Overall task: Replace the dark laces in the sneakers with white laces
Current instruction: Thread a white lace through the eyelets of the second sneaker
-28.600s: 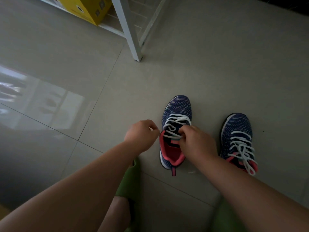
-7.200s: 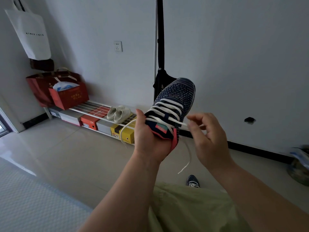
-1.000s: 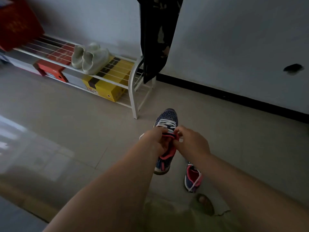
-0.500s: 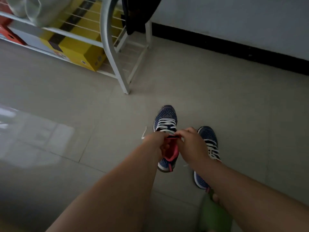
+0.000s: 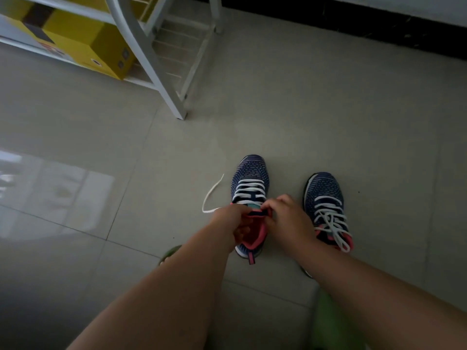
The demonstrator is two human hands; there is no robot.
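Sneakers: both stand on the tiled floor (image 5: 328,97) in front of you, toes pointing away, near each other but apart. Your left-side sneaker (image 5: 250,183) carries white lacing across the eyelets, with one free white lace end (image 5: 211,195) trailing in a loop on the floor to its left. Your right-side sneaker (image 5: 324,195) is fully laced in white, its loose ends lying over the tongue and collar; whether they are knotted cannot be told.

Your left hand (image 5: 231,223) is at the collar of the left-side sneaker, fingers curled at the pink rim; whether it also holds the lace end cannot be told. Your right hand (image 5: 285,218) pinches the top of the tongue or collar from the other side, fingers curled. The second lace end is hidden behind your hands.

Judgement: no dark lace is visible in either shoe, so the replacement looks near its close. The step in hand appears to be seating the tongue and settling the top of the lacing on the left-side sneaker.

The next move calls for you to gather both free ends, even their lengths, and draw the crossings snug from toe to collar before tying.

A white shoe rack (image 5: 161,79) with a yellow box (image 5: 75,39) stands well apart, up left.
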